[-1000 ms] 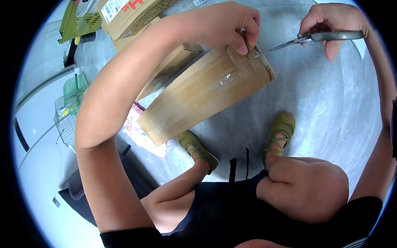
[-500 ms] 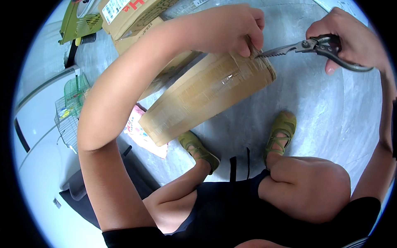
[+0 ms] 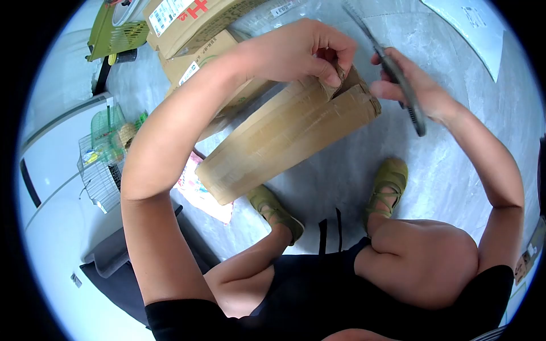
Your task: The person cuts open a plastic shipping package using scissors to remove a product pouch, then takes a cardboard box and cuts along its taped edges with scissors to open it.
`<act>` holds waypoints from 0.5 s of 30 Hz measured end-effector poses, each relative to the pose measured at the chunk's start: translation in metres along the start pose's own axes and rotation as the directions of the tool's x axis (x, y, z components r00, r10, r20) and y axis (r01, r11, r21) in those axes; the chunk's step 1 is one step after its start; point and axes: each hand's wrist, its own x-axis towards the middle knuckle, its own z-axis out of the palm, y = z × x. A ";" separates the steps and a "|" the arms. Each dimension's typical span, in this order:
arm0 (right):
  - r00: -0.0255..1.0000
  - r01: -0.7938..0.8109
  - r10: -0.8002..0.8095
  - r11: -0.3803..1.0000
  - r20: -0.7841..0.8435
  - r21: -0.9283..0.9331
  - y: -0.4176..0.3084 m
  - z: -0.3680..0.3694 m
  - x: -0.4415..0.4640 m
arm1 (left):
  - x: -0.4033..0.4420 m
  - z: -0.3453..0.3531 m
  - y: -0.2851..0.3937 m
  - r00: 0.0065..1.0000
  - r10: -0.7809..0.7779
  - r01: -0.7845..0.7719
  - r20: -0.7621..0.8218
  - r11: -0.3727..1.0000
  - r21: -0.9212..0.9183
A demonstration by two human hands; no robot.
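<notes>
A long, narrow cardboard box [image 3: 284, 136], with strips of tape along it, slants across the middle of the view. My left hand [image 3: 318, 54] pinches a cardboard flap at its upper right end, where the edge is parted and a gap shows. Just right of that end, my right hand [image 3: 415, 85] is closed around a pair of shears [image 3: 401, 77]. Their blades point up and away from the box, seen nearly edge-on. Thumb and fingertips of the right hand come close to the box's end; whether they touch it I cannot tell.
More cardboard boxes [image 3: 196, 23] are stacked behind at upper left, near a green basket [image 3: 116, 40]. A wire cage [image 3: 102, 182] stands at left. A pink and white bag [image 3: 205, 190] lies under the box's lower end. A white package [image 3: 469, 28] is on the grey floor at upper right.
The shears have left the box's end and swung from pointing left to pointing up. My right hand has moved left and down, closer to the box. The flap end now gapes wider.
</notes>
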 end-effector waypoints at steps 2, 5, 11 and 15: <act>1.000 -0.012 0.011 0.997 0.010 0.078 0.000 0.014 0.005 | 0.003 -0.009 -0.002 0.994 -0.029 0.035 0.102 0.998 -0.060; 0.998 -0.066 0.063 0.989 0.029 0.133 -0.004 0.018 0.006 | 0.006 -0.022 -0.018 0.982 0.054 -0.010 0.179 0.971 -0.240; 0.999 -0.051 0.047 0.985 0.023 0.168 -0.001 0.020 0.004 | -0.016 -0.012 -0.056 0.987 0.161 -0.147 -0.027 0.805 -0.574; 1.000 -0.016 0.013 0.972 0.015 0.233 0.001 0.023 0.008 | -0.035 0.036 -0.007 0.894 0.006 -0.083 -0.448 0.985 -0.152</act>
